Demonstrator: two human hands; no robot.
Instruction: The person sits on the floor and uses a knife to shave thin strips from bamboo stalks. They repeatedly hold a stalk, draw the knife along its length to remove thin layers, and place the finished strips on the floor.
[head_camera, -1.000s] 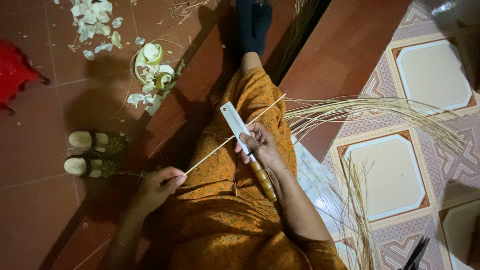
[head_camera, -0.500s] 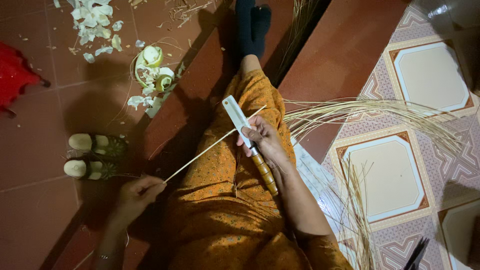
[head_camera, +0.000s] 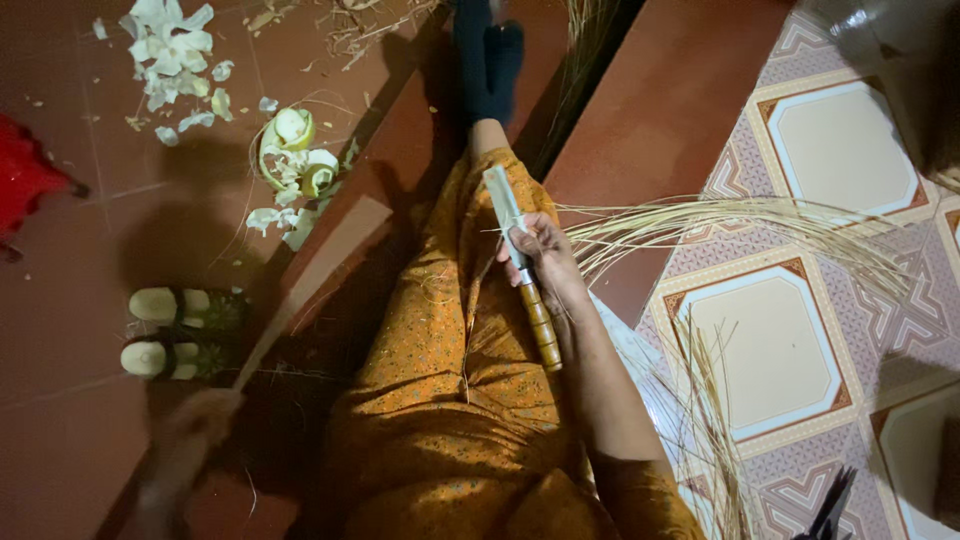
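Landmark: the person's leg in orange patterned cloth (head_camera: 440, 380), running up the middle.
Right hand (head_camera: 545, 255): on top of the leg, fingers closed round a knife.
Knife: a flat pale blade with a brown wooden handle (head_camera: 520, 265), lying along the leg, blade pointing away from the person.
Left hand (head_camera: 195, 415): blurry, left of the leg, low down, gripping the end of a long thin pale strip (head_camera: 315, 285).
Strip: blurry, slanting up toward the leg.
Dry straw-coloured stalks (head_camera: 740, 225): right of the leg, spread over patterned floor tiles (head_camera: 840, 150).
White and green peel scraps (head_camera: 290, 165): left of the leg, on red floor.
Pair of pale sandals (head_camera: 180, 330): left of the leg, near the left hand.
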